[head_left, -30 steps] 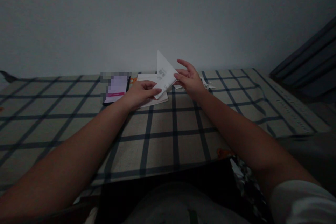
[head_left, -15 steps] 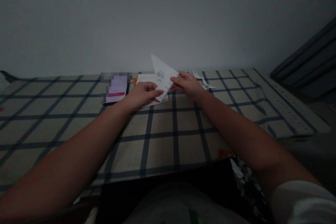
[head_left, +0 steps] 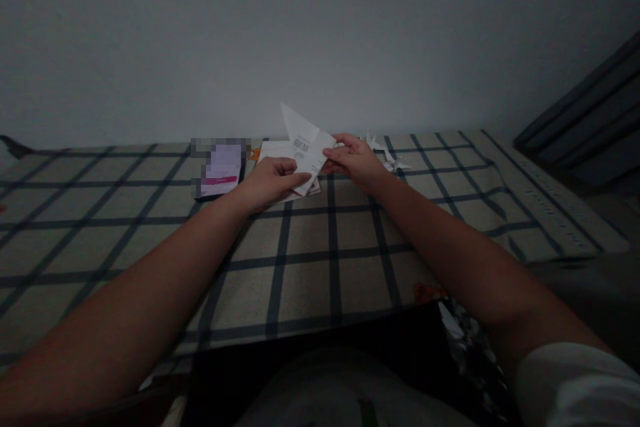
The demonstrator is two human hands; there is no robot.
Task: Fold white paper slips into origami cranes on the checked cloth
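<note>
A folded white printed paper [head_left: 304,145], pointed at the top, is held up over the checked cloth [head_left: 310,260]. My left hand [head_left: 270,180] pinches its lower edge from the left. My right hand [head_left: 353,161] pinches its right corner with thumb and fingers closed. Under the paper lies a flat stack of white sheets [head_left: 277,150] on the cloth.
A phone with a lit screen [head_left: 220,170] lies left of the sheets. Small folded white paper figures [head_left: 387,153] sit right of my right hand. A pale wall rises behind the cloth; dark striped fabric [head_left: 590,127] lies at the far right.
My right hand went from open fingers beside the paper to a pinch on its right corner. The paper tilted left and sank a little.
</note>
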